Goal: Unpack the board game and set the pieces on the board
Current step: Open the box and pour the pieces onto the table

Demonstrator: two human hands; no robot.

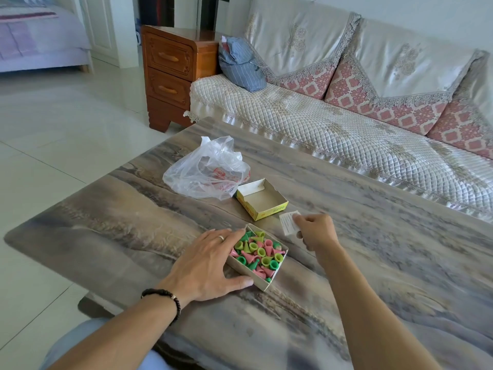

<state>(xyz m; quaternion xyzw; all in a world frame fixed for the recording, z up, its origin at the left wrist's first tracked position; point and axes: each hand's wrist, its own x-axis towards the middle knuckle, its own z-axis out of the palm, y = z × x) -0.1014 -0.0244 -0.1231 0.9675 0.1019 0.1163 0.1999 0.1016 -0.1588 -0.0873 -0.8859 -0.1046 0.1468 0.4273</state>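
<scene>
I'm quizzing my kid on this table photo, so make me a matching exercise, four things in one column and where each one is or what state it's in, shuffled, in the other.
Things:
1. yellow box lid
2. box of game pieces
3. folded white paper
4. clear plastic bag

States:
A. pinched in the right hand
B. lies crumpled at the far side of the table, beside the lid
C. upturned and empty
D. full of pink and green cones, with the left hand resting against its side

Pairs: 1-C, 2-D, 3-A, 4-B

Box of pieces (lid apart)
</scene>
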